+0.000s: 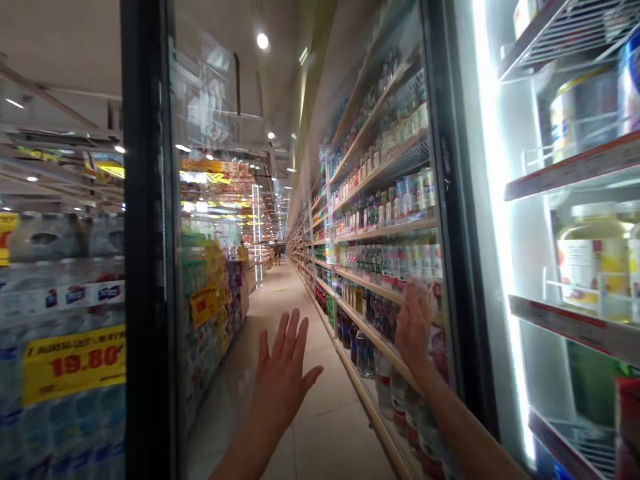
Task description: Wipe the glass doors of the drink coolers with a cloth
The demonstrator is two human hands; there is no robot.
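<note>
My left hand point(283, 363) is raised with its fingers spread and its back toward me, in front of the glass pane of a black-framed cooler door point(147, 253). Nothing is in it; whether the palm touches the glass I cannot tell. To the right, my right hand point(414, 330) is also up before the pane, fingers stretched upward and somewhat blurred, holding nothing visible. Contact with the glass is unclear there too. The door stands open beside a lit cooler, and shelves of bottled drinks point(370, 267) show through or in its glass.
At right, cooler shelves point(570, 327) carry bottles of yellow drink point(580, 267) and cans point(585, 113). Stacked water packs point(60, 267) stand at left with a yellow price sign point(75, 363). A tiled aisle floor point(270, 300) runs ahead, with a distant person point(277, 253).
</note>
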